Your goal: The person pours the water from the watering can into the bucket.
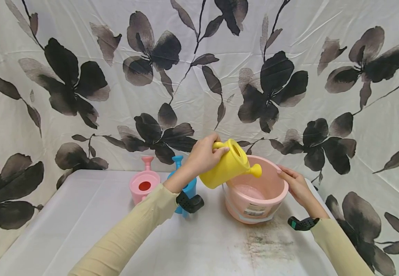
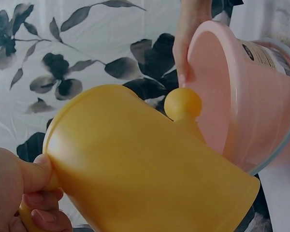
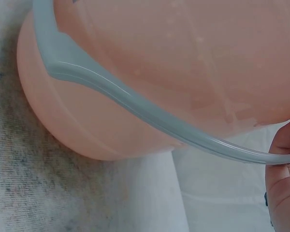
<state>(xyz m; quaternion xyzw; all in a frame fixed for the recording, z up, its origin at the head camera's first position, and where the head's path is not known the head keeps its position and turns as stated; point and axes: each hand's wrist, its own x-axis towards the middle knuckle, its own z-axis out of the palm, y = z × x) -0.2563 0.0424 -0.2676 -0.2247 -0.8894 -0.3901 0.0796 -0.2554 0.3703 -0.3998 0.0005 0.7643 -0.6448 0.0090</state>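
Note:
My left hand (image 1: 204, 155) grips the handle of a yellow watering can (image 1: 221, 168), seen large in the left wrist view. The can is tilted, its round-headed spout over the opening of a pink bucket (image 1: 244, 205). No water shows leaving the spout. At the bucket's right side my right hand (image 1: 297, 186) holds the rim, with fingers on the outer wall beside the grey carrying handle (image 3: 150, 116) in the right wrist view. The bucket's inside bottom looks shiny and pale. A printed label (image 1: 254, 209) is on its front.
A pink watering can (image 1: 140, 186) and a blue watering can (image 1: 191, 188) stand on the white table (image 1: 82, 218) to the left; my left forearm partly hides the blue one. Dark stains (image 1: 266, 247) mark the tabletop before the bucket. A flower-print cloth (image 1: 199, 76) hangs behind.

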